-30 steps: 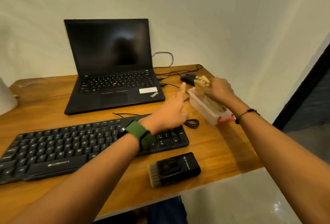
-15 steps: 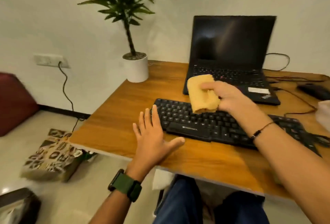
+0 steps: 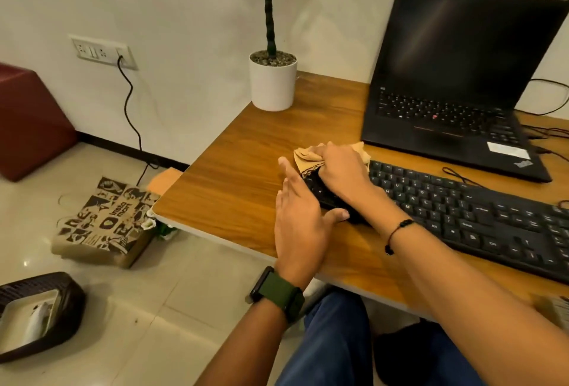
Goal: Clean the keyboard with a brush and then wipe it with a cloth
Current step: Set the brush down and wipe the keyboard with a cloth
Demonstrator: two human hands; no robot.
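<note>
The right hand (image 3: 341, 170) presses a tan cloth (image 3: 308, 158) onto the black keyboard's (image 3: 468, 204) left end; the left hand (image 3: 300, 219) lies flat beside it on the bench (image 3: 234, 182).

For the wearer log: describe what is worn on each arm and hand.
Both forearms are bare, no sleeves and no gloves. The left hand has a smartwatch at its wrist: dark case, olive-green strap. The right hand has a thin dark cord bracelet at its wrist, with a small dark bead and a red thread. No rings show.

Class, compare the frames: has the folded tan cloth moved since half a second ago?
Yes. The tan cloth, under the right hand, has dropped from above the black keyboard onto its left end.
</note>
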